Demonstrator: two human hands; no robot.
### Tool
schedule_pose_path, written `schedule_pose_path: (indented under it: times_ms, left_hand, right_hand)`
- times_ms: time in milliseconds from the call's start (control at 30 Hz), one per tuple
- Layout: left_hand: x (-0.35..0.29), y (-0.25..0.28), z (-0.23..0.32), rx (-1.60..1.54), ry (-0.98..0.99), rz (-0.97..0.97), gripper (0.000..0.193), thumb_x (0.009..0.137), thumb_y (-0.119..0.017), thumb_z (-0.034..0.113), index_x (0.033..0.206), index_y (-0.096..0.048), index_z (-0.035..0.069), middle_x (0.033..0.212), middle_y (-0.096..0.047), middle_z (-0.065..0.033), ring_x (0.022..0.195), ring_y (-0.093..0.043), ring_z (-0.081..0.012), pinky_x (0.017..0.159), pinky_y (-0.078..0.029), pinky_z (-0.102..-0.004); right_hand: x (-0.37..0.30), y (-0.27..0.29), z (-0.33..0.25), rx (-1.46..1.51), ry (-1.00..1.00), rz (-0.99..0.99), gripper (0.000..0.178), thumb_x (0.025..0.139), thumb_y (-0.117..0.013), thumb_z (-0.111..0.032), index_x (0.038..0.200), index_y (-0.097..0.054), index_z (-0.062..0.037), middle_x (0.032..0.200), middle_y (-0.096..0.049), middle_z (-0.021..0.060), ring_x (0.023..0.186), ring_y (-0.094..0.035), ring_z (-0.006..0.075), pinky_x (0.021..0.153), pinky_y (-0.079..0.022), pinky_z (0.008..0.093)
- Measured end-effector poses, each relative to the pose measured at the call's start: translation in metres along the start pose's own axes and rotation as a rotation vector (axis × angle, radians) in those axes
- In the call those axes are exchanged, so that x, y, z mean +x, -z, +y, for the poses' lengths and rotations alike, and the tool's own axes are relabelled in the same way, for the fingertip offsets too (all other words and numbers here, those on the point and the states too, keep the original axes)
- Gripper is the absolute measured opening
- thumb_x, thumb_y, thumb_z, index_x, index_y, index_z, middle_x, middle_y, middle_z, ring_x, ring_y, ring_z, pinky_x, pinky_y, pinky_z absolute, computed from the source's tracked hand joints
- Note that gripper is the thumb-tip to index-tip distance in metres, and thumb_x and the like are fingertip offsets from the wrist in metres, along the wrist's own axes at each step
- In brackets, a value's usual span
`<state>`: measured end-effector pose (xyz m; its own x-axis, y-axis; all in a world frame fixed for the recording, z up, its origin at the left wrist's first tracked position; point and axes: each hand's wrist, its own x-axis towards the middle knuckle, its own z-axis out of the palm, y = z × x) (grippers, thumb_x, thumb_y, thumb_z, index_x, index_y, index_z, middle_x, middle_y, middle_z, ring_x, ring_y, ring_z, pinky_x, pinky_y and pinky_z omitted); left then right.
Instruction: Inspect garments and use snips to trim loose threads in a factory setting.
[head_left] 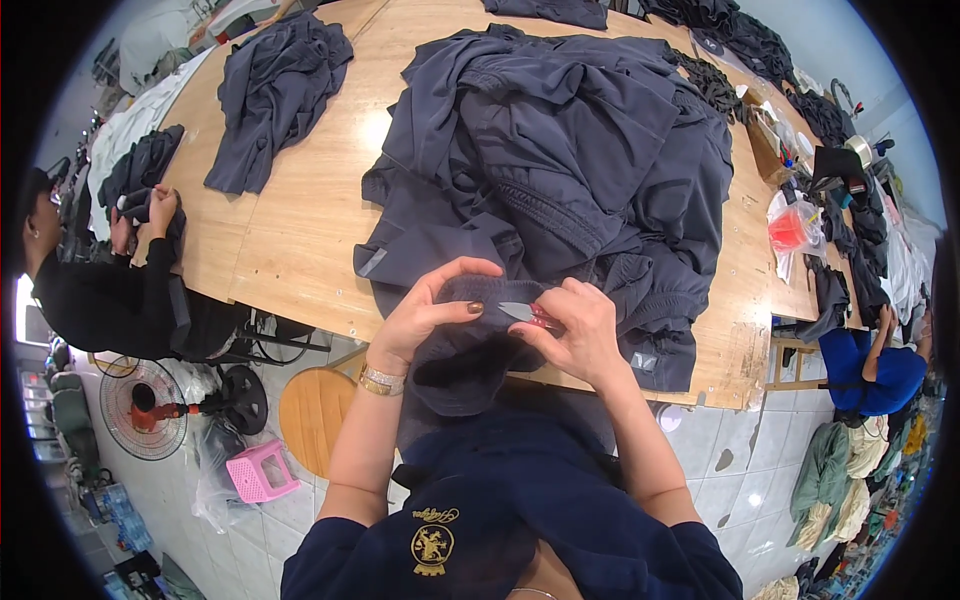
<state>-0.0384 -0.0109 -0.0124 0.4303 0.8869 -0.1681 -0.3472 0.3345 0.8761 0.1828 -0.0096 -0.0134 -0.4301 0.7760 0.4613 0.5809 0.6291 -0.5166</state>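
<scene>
My left hand (412,322) is closed on the edge of a dark grey garment (455,375), thumb and fingers pinching the cloth. The garment hangs over the table's near edge toward my lap. Gripped in my right hand (582,328) is a small pair of thread snips (517,311) with pale pointed blades and a red handle. The blades point left over the garment, close to my left thumb. Just beyond both hands lies a large heap of dark grey garments (590,130), with gathered waistbands showing.
Another dark garment (280,95) lies at the far left of the wooden table (300,235). One person (100,290) handles dark cloth at left; another, in blue (880,375), sits at right. A round stool (318,420), a fan (145,410) and a pink stool (262,472) stand on the floor.
</scene>
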Motion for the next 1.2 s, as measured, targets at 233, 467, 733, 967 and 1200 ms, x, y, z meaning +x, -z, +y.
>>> schedule_pose_path:
  times_ms: [233,467,733,967,1200]
  left_hand:
    - [0.0,-0.002,0.005,0.052,-0.007,-0.006,0.039,0.077,-0.063,0.002,0.116,-0.056,0.002,0.109,-0.059,-0.0036,0.1,-0.056,-0.0094,0.089,-0.044,-0.0214]
    - [-0.002,-0.009,0.01,0.203,-0.092,0.019,0.04,0.075,-0.07,0.003,0.113,-0.056,0.003,0.106,-0.059,-0.0032,0.098,-0.055,-0.0104,0.09,-0.043,-0.0246]
    - [-0.005,-0.015,0.017,0.377,-0.141,0.018,0.038,0.076,-0.071,0.004,0.111,-0.056,0.002,0.103,-0.06,-0.0034,0.096,-0.056,-0.0103,0.089,-0.043,-0.0253]
    - [-0.006,-0.012,0.015,0.288,-0.128,-0.033,0.036,0.078,-0.071,0.004,0.11,-0.056,0.002,0.103,-0.06,-0.0032,0.096,-0.056,-0.0092,0.088,-0.044,-0.0244]
    - [-0.008,-0.01,0.015,0.264,-0.121,-0.03,0.036,0.078,-0.07,0.004,0.111,-0.055,0.002,0.102,-0.06,-0.0028,0.094,-0.056,-0.0085,0.086,-0.044,-0.0235]
  right_hand:
    - [-0.003,-0.001,0.003,0.029,-0.043,-0.023,0.036,0.07,-0.073,-0.041,0.066,-0.059,-0.0082,0.056,-0.049,0.0016,0.056,-0.048,0.0198,0.054,-0.039,0.032]
    - [-0.001,0.002,0.003,0.058,-0.048,0.005,0.033,0.068,-0.075,-0.033,0.067,-0.057,-0.0054,0.058,-0.047,0.0058,0.055,-0.047,0.0232,0.051,-0.036,0.0334]
    - [0.0,0.006,0.005,0.046,-0.08,-0.121,0.034,0.071,-0.074,-0.032,0.071,-0.055,-0.0047,0.062,-0.053,0.0084,0.054,-0.052,0.0258,0.052,-0.04,0.0334]
    - [-0.006,0.005,0.013,0.304,-0.19,-0.102,0.038,0.078,-0.07,-0.039,0.078,-0.054,-0.0045,0.058,-0.053,0.0092,0.05,-0.054,0.0263,0.05,-0.042,0.0337]
    - [-0.004,0.007,0.008,0.157,-0.027,-0.093,0.033,0.081,-0.067,-0.033,0.072,-0.051,-0.0059,0.058,-0.052,0.007,0.05,-0.055,0.0248,0.046,-0.041,0.0328]
